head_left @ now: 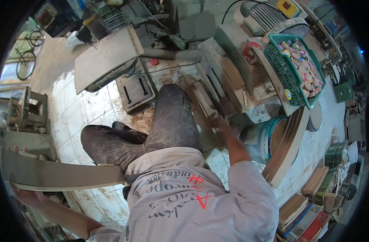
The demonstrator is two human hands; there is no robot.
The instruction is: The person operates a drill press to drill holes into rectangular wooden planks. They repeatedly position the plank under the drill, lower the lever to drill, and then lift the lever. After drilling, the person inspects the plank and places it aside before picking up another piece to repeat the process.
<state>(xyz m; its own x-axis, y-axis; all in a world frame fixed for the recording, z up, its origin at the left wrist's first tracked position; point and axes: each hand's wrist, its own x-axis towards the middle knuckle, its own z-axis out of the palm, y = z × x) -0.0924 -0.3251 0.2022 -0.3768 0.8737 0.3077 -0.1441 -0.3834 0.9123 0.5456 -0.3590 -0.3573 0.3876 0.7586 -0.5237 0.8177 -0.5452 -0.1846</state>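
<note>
The left hand [15, 185] grips the far end of a long, thin curved wooden strip [59, 174], seemingly light, stiff and best held mid-length, while the right hand [217, 120], its grip blurred, touches stacked boards [200, 101] by the machine

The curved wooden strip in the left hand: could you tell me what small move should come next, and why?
Probably bring the curved wooden strip across toward the right hand. The left hand holds it far out to the left, while the right hand reaches low among the wood pieces beside the machine, holding nothing I can make out.
</note>
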